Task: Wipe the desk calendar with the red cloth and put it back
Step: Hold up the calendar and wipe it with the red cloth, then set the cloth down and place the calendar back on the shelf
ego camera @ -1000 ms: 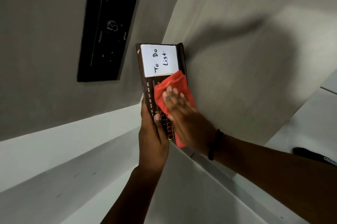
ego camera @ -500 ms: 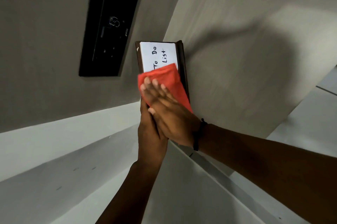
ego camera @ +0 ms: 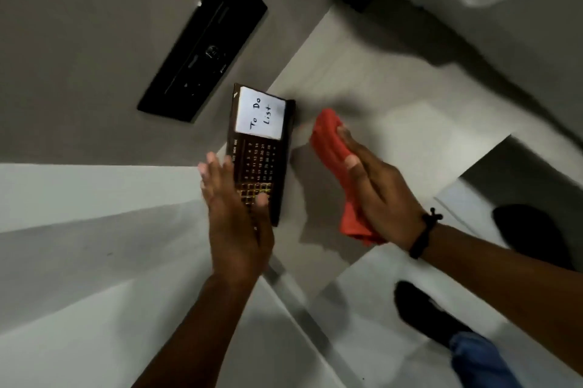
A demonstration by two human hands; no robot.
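Note:
The desk calendar point(ego camera: 260, 154) is a dark brown slab with a white "To Do List" note at its far end and a grid of dates below. My left hand point(ego camera: 235, 217) grips its near end, thumb on the front face and fingers behind. The red cloth point(ego camera: 331, 151) is to the right of the calendar and apart from it. My right hand point(ego camera: 375, 195) holds that cloth, which hangs below the palm.
A black panel point(ego camera: 205, 40) is set into the grey wall at upper left. A pale grey surface point(ego camera: 362, 78) lies behind the calendar. White ledges point(ego camera: 94, 198) run at lower left. My dark shoes point(ego camera: 533, 233) and a blue trouser leg point(ego camera: 476, 359) show at lower right.
My right hand has pulled the red cloth off the calendar's face and moved right, leaving the note and date grid uncovered. The camera view has swung and widened.

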